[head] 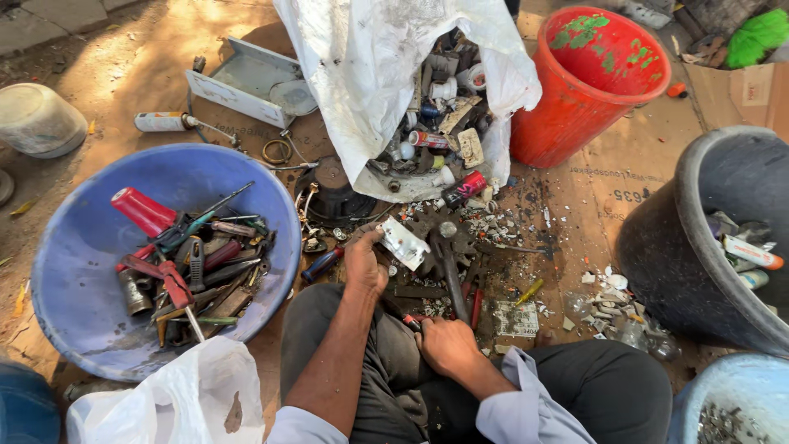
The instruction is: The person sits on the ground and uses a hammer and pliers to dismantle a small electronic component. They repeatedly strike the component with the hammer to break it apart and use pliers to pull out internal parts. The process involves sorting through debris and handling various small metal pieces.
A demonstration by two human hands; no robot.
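Right hand (445,344) was closed around a dark hammer handle (453,284), near the lap. Left hand (366,265) pinched a small white metal piece (404,243) over a rusty gear (436,233). Beyond: blue basin (82,271) of tools, white sack (370,74), red bucket (588,90).

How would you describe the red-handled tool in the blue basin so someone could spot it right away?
Start at the big blue plastic basin at the person's left, heaped with hand tools. At the top of that heap lies the red-handled tool, slanting up toward the basin's left wall. Its fat, smooth, bright red cylindrical handle is far thicker than the thin screwdrivers and pliers beneath it.
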